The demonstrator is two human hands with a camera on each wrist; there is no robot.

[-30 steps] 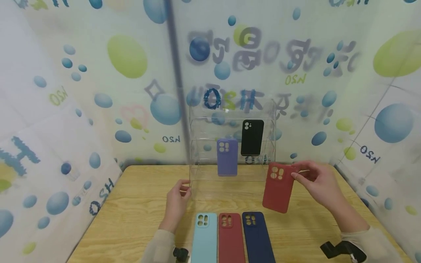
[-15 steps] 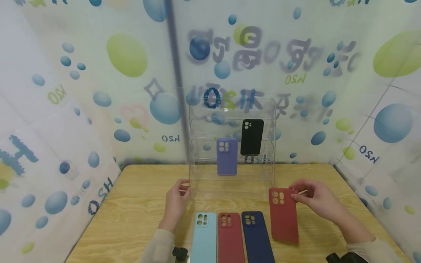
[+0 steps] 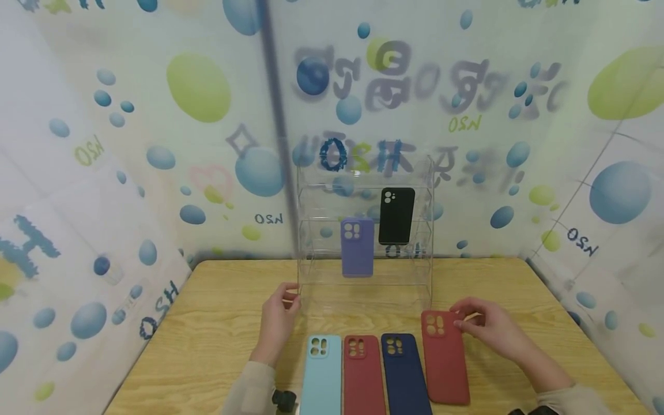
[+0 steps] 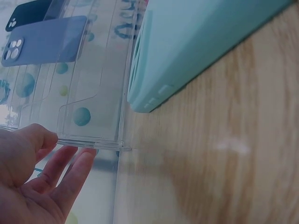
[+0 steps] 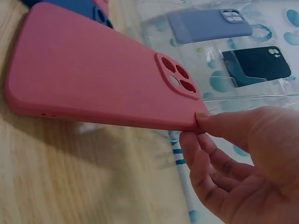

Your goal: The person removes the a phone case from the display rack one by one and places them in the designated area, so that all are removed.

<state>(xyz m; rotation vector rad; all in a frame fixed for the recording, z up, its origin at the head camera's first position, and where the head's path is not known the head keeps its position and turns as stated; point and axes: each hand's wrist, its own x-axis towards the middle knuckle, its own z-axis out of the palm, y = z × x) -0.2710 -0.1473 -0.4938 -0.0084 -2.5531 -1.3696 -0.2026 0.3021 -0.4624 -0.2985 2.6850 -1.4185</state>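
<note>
My right hand (image 3: pixel 490 328) pinches a red phone case (image 3: pixel 446 360) by its top right corner, thumb on the back and fingers beneath. In the right wrist view the case (image 5: pixel 88 70) slants over the wood, a shadow under it. My left hand (image 3: pixel 278 320) grips the left side panel of a clear acrylic display rack (image 4: pixel 88 141), thumb on one side and fingers on the other. On the rack's tiers stand a purple phone case (image 3: pixel 358 253) and, higher to the right, a black phone case (image 3: pixel 396 216).
Left of the held case, a light blue phone case (image 3: pixel 323 380), a second red phone case (image 3: pixel 365 380) and a navy phone case (image 3: pixel 407 380) lie side by side on the wooden table (image 3: pixel 207 334). A patterned curtain (image 3: pixel 207 173) hangs behind and at both sides.
My right hand has brought the red case down and toward me, from beside the rack to the right of the navy case. The left hand stays at the rack.
</note>
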